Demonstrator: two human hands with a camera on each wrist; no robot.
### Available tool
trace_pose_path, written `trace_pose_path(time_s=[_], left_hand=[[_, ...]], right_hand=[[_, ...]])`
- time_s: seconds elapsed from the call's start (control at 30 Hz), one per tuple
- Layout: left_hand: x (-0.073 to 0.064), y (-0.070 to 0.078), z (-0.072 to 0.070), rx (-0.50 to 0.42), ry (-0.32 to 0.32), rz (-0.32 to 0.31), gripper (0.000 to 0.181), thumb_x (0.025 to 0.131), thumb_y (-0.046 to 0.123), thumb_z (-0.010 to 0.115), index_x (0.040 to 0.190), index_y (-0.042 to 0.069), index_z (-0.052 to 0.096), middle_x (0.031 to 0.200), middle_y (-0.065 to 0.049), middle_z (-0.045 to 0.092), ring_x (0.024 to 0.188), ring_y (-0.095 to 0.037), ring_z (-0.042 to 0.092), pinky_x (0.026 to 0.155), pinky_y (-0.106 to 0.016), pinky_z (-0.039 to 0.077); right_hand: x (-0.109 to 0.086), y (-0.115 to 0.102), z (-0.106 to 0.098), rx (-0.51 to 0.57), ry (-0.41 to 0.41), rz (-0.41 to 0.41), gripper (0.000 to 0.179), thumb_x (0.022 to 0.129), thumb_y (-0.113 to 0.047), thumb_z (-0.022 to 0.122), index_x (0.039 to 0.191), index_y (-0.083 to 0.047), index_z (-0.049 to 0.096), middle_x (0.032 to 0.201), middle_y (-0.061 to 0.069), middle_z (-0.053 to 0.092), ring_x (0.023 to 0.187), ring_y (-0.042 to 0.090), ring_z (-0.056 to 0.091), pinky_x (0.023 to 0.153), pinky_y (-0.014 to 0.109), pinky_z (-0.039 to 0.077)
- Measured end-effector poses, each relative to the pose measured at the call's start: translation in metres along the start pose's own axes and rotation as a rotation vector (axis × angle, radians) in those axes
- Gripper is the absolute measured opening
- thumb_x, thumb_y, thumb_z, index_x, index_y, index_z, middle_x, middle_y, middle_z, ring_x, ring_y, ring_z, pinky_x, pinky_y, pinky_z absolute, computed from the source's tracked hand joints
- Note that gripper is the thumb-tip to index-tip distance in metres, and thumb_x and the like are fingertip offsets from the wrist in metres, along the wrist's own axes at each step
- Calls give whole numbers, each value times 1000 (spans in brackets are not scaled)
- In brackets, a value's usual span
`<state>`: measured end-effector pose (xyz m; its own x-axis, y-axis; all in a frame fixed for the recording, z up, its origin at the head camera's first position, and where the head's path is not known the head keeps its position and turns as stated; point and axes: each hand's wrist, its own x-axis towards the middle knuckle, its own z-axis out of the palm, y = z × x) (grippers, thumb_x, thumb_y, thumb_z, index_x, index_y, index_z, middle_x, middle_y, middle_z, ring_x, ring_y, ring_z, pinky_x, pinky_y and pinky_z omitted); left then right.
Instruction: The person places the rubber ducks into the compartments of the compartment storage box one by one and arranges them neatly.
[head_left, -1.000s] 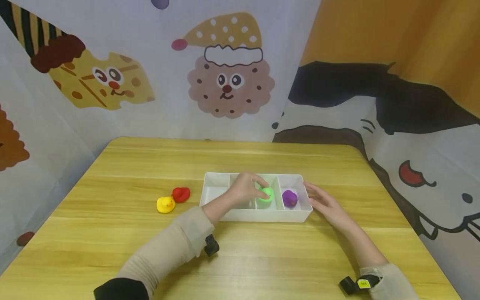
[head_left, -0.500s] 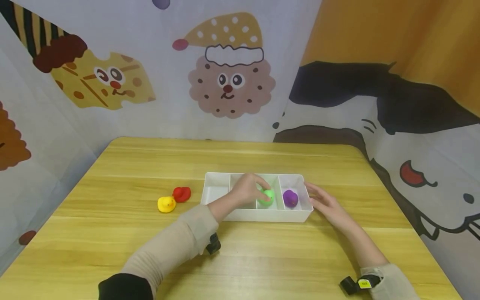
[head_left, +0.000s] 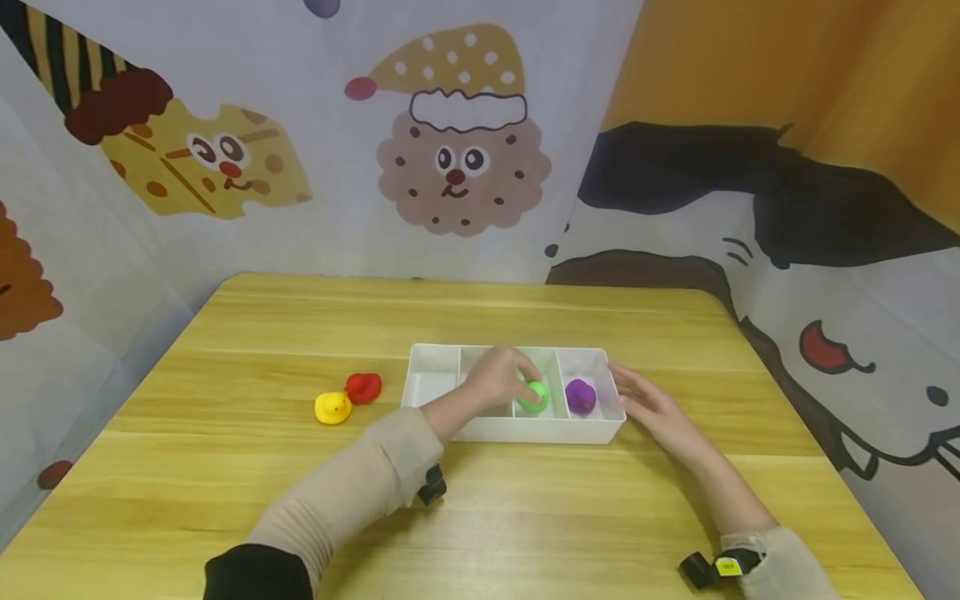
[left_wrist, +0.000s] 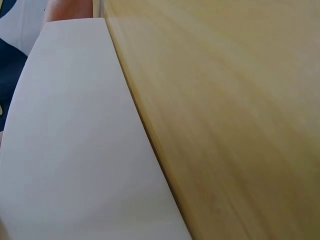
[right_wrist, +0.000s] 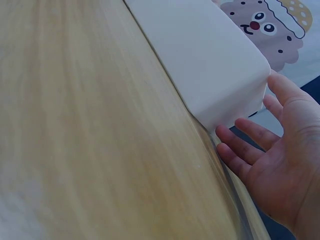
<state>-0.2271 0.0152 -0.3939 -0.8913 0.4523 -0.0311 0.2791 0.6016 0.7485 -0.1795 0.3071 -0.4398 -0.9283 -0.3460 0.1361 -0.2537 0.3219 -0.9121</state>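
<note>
A white divided box (head_left: 525,431) stands on the wooden table. My left hand (head_left: 495,377) reaches into its third compartment from the left, with finger and thumb curled around a small green rubber duck (head_left: 534,397). This hand covers part of the second compartment. In the rightmost compartment sits a purple rubber duck (head_left: 581,397). At the box's right end, my right hand (head_left: 652,410) touches the wall with extended fingers. The right wrist view shows that hand (right_wrist: 280,155) with fingers spread by the box's corner. In the left wrist view, the box wall (left_wrist: 85,130) fills the left side.
A yellow rubber duck (head_left: 332,408) and a red rubber duck (head_left: 363,388) are close together on the table (head_left: 525,517), left of the box. A printed curtain (head_left: 322,242) hangs behind the table's far edge.
The green duck has settled slightly lower in its compartment and shows more between the left finger and thumb. The left forearm has shifted a little to the right. My right hand stays put.
</note>
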Motion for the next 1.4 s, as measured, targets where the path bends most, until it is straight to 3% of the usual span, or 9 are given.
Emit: trace_pose_path(time_s=[0.53, 0.7, 0.87, 1.07, 1.17, 1.27, 1.4], left_hand=[[-3, -2, -4, -33, 12, 26, 39, 67, 19, 87, 104, 13, 74, 102, 5, 70, 115, -22, 56, 99, -41, 40], [-8, -1, -6, -39, 36, 61, 37, 69, 21, 86, 103, 14, 74, 101, 7, 70, 110, -19, 58, 97, -42, 42], [-14, 1, -13, -64, 73, 112, 34, 73, 20, 84, 104, 11, 74, 101, 5, 71, 94, -17, 63, 93, -38, 45], [-22, 4, -22, -129, 101, 134, 34, 74, 20, 83, 104, 8, 74, 100, 4, 71, 104, -20, 61, 93, -36, 45], [-27, 4, -27, -151, 117, 156, 33, 75, 20, 83, 104, 7, 74, 101, 2, 71, 87, -20, 64, 84, -34, 49], [-33, 3, -30, -177, 137, 171, 33, 75, 20, 83, 104, 6, 74, 102, 1, 70, 64, -18, 58, 65, -30, 51], [-40, 0, -35, -198, 161, 173, 31, 76, 21, 82, 103, 8, 74, 104, 2, 70, 54, -16, 51, 50, -29, 46]], right_hand=[[1, -4, 1, -12, 2, 5, 51, 101, -13, 50, 148, -6, 32, 144, 22, 40, 125, 41, 42, 93, 20, 39], [0, -4, 1, -13, 4, 3, 51, 101, -12, 50, 148, -6, 33, 144, 23, 40, 124, 42, 43, 93, 21, 39], [-1, -5, 1, -10, 3, 8, 51, 100, -11, 49, 148, -5, 32, 144, 24, 39, 123, 43, 44, 92, 20, 40], [-1, -4, 1, -12, 1, -6, 51, 100, -9, 49, 148, -4, 32, 143, 26, 39, 122, 44, 45, 92, 20, 40], [-1, -4, 1, -11, 0, -11, 51, 100, -8, 49, 148, -4, 32, 143, 26, 39, 122, 45, 44, 92, 20, 40], [-1, -4, 1, -7, 0, -11, 51, 100, -8, 49, 148, -4, 32, 143, 26, 39, 123, 45, 44, 92, 20, 39], [-1, -4, 1, -2, 0, -6, 51, 101, -10, 49, 148, -4, 32, 143, 25, 39, 123, 44, 43, 92, 20, 39]])
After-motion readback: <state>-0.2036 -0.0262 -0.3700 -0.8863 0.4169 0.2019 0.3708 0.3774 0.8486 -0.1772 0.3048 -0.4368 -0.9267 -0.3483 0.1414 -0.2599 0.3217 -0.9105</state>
